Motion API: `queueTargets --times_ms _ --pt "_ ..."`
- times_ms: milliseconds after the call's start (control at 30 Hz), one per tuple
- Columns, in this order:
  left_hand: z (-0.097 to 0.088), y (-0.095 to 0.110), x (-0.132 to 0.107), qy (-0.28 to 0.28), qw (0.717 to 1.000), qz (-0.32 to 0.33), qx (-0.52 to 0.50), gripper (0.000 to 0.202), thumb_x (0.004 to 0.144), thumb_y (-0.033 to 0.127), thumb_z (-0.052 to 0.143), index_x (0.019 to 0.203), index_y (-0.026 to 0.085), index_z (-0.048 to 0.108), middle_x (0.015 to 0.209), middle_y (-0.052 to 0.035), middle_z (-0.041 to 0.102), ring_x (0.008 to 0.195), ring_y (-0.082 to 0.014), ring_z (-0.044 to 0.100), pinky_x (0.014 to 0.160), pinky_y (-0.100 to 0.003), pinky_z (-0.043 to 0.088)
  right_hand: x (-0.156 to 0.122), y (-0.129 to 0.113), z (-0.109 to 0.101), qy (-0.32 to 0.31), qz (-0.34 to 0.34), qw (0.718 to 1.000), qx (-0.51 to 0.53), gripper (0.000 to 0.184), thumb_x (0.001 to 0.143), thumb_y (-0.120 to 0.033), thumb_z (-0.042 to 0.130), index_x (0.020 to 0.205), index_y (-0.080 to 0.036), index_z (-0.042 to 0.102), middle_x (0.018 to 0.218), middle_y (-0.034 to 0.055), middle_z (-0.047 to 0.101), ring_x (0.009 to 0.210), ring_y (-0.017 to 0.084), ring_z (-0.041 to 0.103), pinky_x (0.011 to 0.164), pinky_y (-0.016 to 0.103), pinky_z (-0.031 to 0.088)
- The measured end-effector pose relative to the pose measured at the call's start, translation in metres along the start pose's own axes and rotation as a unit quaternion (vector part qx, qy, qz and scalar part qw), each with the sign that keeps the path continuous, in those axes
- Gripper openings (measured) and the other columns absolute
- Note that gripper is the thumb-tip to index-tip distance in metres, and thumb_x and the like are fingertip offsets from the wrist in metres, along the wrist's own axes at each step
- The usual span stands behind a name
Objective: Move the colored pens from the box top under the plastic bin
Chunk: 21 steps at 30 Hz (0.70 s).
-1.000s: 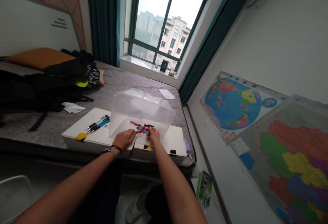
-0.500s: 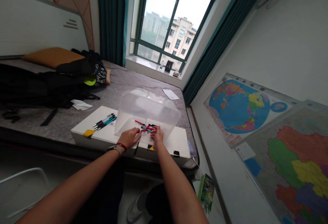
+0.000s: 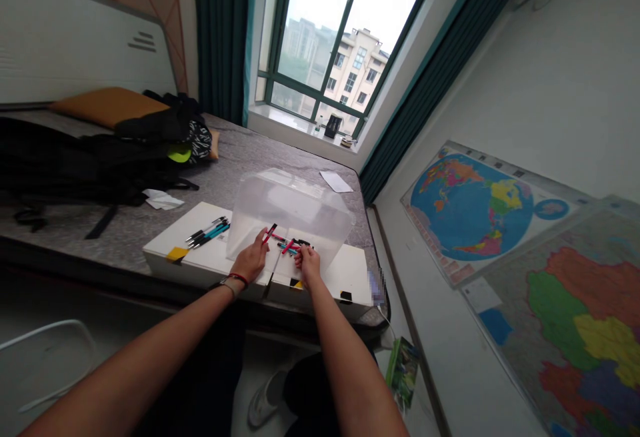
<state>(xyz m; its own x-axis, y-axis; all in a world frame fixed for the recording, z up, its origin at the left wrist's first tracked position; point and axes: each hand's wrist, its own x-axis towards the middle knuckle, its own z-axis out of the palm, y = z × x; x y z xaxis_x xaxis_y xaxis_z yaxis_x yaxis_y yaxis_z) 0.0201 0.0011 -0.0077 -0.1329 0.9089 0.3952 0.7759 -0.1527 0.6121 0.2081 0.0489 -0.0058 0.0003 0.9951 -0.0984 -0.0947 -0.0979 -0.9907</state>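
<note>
My left hand [image 3: 251, 262] is closed on a red pen [image 3: 270, 233], whose tip points up and away. My right hand [image 3: 308, 262] pinches another red pen [image 3: 289, 246] at the edge of a small heap of red, teal and black pens [image 3: 299, 244]. Both hands rest on a white board [image 3: 336, 272] laid on the bed. A clear plastic box [image 3: 291, 212] stands just behind the heap. A second bunch of teal and black pens [image 3: 209, 232] lies on the board to the left.
The grey bed [image 3: 120, 230] carries black bags [image 3: 80, 160], an orange pillow [image 3: 103, 105], crumpled paper [image 3: 161, 200] and a white sheet [image 3: 336, 182]. A window [image 3: 340, 44] lies beyond. Maps [image 3: 480, 204] lean on the right wall. A white chair frame [image 3: 45, 364] stands at lower left.
My left hand has lifted a red pen out of the heap and drawn it left. The right hand stays at the heap. The camera has shifted slightly.
</note>
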Motion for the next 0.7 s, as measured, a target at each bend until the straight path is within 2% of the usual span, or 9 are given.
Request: queueTargets --times_ms 67,100,233,300,467,600,700 --pt "0.000 -0.003 0.000 0.015 0.999 -0.020 -0.026 0.054 0.096 0.029 0.032 0.148 0.016 0.022 0.091 -0.0047 0.069 0.078 -0.0196 0.066 0.073 -0.030 0.047 0.001 0.000 -0.001 -0.001 0.007 1.000 0.020 0.031 0.084 -0.046 0.055 0.075 -0.016 0.058 0.058 -0.0011 0.057 0.042 0.007 0.045 0.041 0.019 0.036" --pt "0.000 -0.004 0.001 0.020 0.999 -0.019 -0.035 0.053 0.095 0.027 0.032 0.147 0.017 0.024 0.091 -0.0040 0.069 0.077 -0.0189 0.066 0.072 -0.029 0.047 0.001 0.000 -0.001 -0.002 0.012 0.999 0.031 0.031 0.083 -0.046 0.056 0.076 -0.016 0.058 0.058 -0.0010 0.057 0.042 0.007 0.045 0.040 0.018 0.036" --pt "-0.001 -0.006 0.001 0.007 0.998 0.041 -0.054 0.040 0.091 0.018 0.031 0.126 0.020 0.051 0.094 -0.0043 0.066 0.088 -0.0175 0.063 0.081 -0.029 0.048 0.001 -0.001 -0.002 -0.008 0.020 0.999 0.049 0.030 0.083 -0.045 0.057 0.075 -0.016 0.058 0.058 -0.0008 0.057 0.042 0.007 0.045 0.040 0.018 0.035" --pt "-0.003 -0.004 0.000 0.003 0.997 0.055 -0.061 0.037 0.090 0.019 0.031 0.118 0.020 0.055 0.098 -0.0058 0.065 0.093 -0.0180 0.062 0.087 -0.031 0.048 0.000 -0.002 -0.002 -0.011 0.019 0.998 0.054 0.030 0.082 -0.045 0.058 0.075 -0.016 0.058 0.058 -0.0008 0.057 0.042 0.007 0.045 0.040 0.018 0.035" --pt "-0.010 0.001 -0.002 -0.006 0.997 0.049 -0.064 0.047 0.092 0.024 0.031 0.137 0.018 0.043 0.122 -0.0081 0.062 0.113 -0.0207 0.057 0.098 -0.033 0.045 0.000 -0.003 0.000 -0.013 0.011 0.999 0.045 0.030 0.082 -0.045 0.057 0.075 -0.016 0.059 0.057 -0.0006 0.058 0.042 0.007 0.045 0.040 0.018 0.034" --pt "-0.010 0.003 -0.003 -0.032 0.998 0.057 -0.024 0.055 0.090 0.020 0.032 0.145 0.018 0.035 0.128 -0.0073 0.061 0.114 -0.0208 0.058 0.097 -0.032 0.045 -0.002 -0.001 0.001 -0.009 0.000 0.999 -0.041 0.034 0.083 -0.049 0.053 0.070 -0.018 0.055 0.054 -0.0020 0.056 0.042 0.008 0.044 0.041 0.019 0.034" --pt "-0.008 0.005 -0.003 -0.043 0.997 0.063 0.031 0.053 0.091 0.021 0.035 0.144 0.021 0.038 0.121 -0.0075 0.064 0.108 -0.0215 0.061 0.090 -0.032 0.048 -0.007 -0.001 0.004 -0.041 -0.072 0.980 -0.180 0.038 0.083 -0.052 0.055 0.064 -0.019 0.055 0.053 -0.0029 0.054 0.047 0.010 0.047 0.046 0.020 0.036"
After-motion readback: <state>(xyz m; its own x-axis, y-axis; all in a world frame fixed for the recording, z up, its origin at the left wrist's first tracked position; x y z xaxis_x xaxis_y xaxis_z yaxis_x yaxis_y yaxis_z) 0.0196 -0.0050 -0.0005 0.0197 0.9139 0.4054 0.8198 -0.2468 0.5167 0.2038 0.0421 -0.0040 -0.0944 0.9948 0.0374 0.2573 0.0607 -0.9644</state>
